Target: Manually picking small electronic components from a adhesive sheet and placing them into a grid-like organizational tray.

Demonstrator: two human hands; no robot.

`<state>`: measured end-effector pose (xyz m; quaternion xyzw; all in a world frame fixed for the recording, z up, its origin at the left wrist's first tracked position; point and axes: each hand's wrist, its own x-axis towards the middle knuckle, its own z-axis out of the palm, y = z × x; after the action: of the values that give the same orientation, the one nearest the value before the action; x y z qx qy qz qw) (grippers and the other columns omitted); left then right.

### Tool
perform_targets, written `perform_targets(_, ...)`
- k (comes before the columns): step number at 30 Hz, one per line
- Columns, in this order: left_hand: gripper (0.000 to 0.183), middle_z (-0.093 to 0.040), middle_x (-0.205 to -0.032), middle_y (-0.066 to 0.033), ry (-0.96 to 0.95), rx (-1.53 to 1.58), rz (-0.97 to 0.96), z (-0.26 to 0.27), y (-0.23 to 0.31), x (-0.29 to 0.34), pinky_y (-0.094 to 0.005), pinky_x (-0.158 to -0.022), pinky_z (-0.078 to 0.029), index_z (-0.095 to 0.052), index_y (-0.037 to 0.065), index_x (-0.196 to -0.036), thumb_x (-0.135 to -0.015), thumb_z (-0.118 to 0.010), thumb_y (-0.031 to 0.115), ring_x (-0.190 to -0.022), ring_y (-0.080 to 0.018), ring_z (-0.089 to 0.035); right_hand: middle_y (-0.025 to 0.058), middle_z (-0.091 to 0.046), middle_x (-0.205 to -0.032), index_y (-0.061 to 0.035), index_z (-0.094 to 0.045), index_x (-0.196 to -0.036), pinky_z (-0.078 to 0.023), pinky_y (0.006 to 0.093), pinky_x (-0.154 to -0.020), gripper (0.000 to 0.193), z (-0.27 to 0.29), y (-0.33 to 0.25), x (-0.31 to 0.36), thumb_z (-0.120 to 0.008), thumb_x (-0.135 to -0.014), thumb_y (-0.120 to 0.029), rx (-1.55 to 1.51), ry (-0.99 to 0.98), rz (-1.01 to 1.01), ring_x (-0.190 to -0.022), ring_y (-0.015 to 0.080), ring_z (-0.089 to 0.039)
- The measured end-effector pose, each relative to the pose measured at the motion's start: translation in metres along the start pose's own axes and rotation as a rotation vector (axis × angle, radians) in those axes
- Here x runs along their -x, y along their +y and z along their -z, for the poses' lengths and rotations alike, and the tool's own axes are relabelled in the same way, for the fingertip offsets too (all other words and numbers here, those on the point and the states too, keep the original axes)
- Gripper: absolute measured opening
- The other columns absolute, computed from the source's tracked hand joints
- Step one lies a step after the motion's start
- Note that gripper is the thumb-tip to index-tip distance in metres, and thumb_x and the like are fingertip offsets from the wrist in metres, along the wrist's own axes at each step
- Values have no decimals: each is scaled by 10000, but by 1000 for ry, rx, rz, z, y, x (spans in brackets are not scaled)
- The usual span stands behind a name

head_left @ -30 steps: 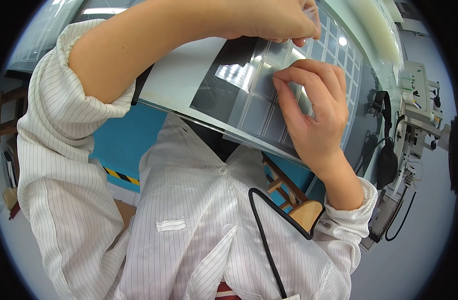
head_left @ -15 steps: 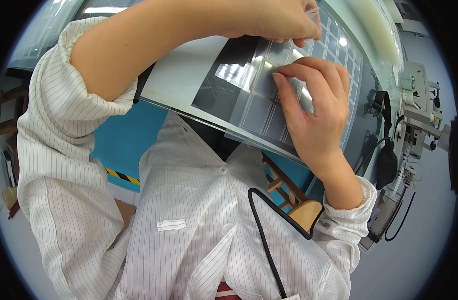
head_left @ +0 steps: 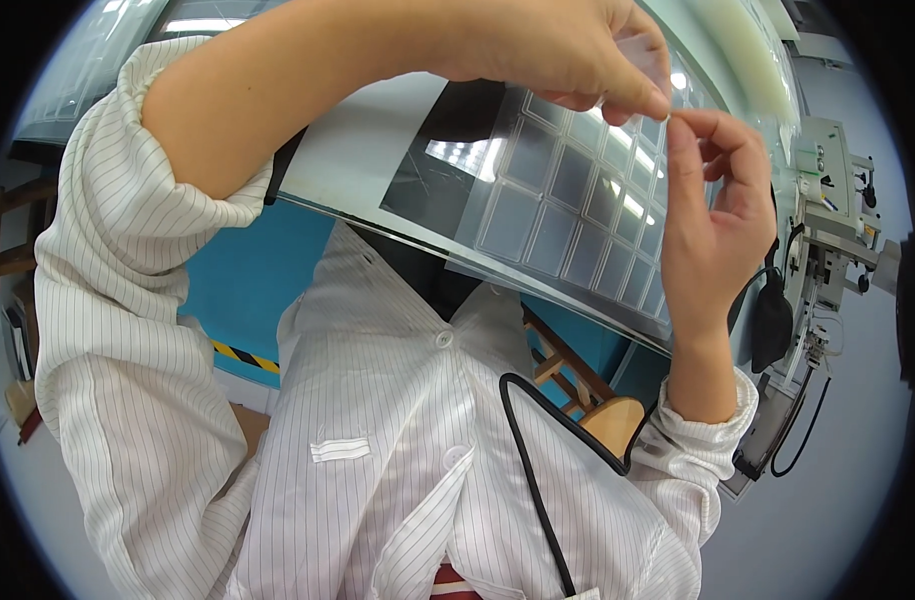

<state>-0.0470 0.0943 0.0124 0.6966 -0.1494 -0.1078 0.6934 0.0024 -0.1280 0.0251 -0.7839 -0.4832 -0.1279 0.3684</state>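
My left hand (head_left: pixel 578 55) reaches across from the upper left, fingers closed on a small clear plastic piece (head_left: pixel 635 46) that shows between thumb and fingers. My right hand (head_left: pixel 723 205) is pinched, its thumb and forefinger meeting the left fingertips. Whatever lies in that pinch is too small and hidden to make out. Below both hands, a clear plastic tray (head_left: pixel 513 222) with rows of rectangular pockets lies on the glass-topped table (head_left: pixel 323 195). Part of its far side is covered by my left hand.
A dark sheet (head_left: pixel 428 185) and a white sheet (head_left: pixel 363 130) lie left of the tray. A pale roll (head_left: pixel 743 45) stands at the far right. Beyond the table's right side are a bench device (head_left: pixel 828 180) and a black pouch-like thing (head_left: pixel 773 325). A wooden stool (head_left: pixel 613 425) stands below.
My right hand has lifted off the tray and moved right and away, up to the left fingertips. My left hand has shifted slightly right, still holding the clear piece.
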Motion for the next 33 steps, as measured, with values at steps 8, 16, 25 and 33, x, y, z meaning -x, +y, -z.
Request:
perform_targets(8, 286, -623, -840, -33, 155, -94, 137, -8, 9, 2, -243, -628, -446, -649, -12, -1049, -987, -625, 266, -701, -91, -534, 102, -657, -932, 1, -698, -929, -472, 321, -759, 191, 1, -32, 50, -782, -762, 38, 164, -261, 194, -858, 250, -596)
perform_targets(16, 301, -626, -852, -40, 131, -161, 180, -8, 11, 2, -237, -642, -440, -647, -8, -1080, -995, -611, 279, -708, -95, -536, 91, -666, -919, -3, -702, -915, -464, 337, -750, 228, -2, -27, 53, -804, -717, 45, 121, -203, 222, -840, 262, -581)
perform_targets(25, 314, -630, -863, -49, 163, -194, 246, -11, 16, 3, -243, -650, -445, -639, -12, -1114, -999, -596, 277, -710, -102, -537, 87, -666, -943, -20, -712, -955, -458, 343, -775, 266, -2, -29, 60, -813, -715, 36, 112, -198, 245, -856, 263, -575)
perform_targets(33, 319, -644, -857, -57, 158, -222, 227, -13, 19, 5, -247, -653, -450, -649, -21, -1106, -991, -596, 272, -724, -107, -561, 99, -665, -948, -17, -712, -955, -456, 342, -779, 266, -3, -28, 58, -811, -715, 40, 137, -197, 256, -864, 263, -576)
